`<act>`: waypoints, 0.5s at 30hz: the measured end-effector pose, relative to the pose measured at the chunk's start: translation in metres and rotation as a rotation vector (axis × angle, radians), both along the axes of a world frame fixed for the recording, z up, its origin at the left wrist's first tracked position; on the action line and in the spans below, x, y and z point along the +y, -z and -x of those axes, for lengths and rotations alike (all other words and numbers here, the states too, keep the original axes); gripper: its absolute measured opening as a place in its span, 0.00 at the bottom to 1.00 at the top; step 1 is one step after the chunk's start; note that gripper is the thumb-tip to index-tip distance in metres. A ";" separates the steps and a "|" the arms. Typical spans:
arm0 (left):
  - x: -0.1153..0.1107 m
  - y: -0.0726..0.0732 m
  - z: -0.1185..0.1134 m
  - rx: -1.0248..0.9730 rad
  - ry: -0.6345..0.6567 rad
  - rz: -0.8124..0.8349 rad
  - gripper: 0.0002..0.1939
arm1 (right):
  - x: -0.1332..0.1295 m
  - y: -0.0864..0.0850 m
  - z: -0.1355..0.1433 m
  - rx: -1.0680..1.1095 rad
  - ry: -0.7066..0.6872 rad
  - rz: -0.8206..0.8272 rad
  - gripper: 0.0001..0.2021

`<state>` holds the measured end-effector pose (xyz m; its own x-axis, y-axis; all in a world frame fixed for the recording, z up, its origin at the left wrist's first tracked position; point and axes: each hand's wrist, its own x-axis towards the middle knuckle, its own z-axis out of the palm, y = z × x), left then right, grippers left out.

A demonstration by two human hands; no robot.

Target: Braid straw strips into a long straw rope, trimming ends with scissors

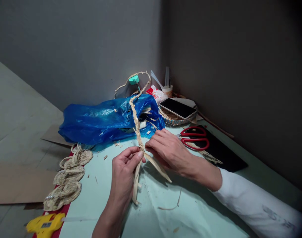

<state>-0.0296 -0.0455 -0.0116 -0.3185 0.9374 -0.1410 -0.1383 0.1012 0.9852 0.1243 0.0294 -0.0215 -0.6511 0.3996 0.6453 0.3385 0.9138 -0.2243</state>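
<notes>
A pale braid of dried plant fibre runs from my fingers up over a blue plastic bag and loops at the back. My left hand pinches the braid's near end between thumb and fingers. Right beside it, my right hand is closed at the same spot, its fingertips partly hidden behind the hand. Two loose flat strands, one hanging down and one slanting right, stick out from the braid's end.
The blue plastic bag lies behind my hands. Red-handled scissors lie on a black mat to the right, near a phone on a basket. Coiled braided pieces and a yellow glue gun line the left edge.
</notes>
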 end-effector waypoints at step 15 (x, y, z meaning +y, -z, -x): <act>0.002 -0.012 0.011 -0.420 -0.026 -0.062 0.12 | 0.030 0.007 -0.051 -0.808 0.684 0.145 0.11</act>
<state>-0.0410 -0.0433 0.0003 -0.2686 0.9406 -0.2075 -0.5304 0.0353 0.8470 0.1755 0.0592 -0.0286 -0.4729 0.8802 0.0401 0.8661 0.4560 0.2046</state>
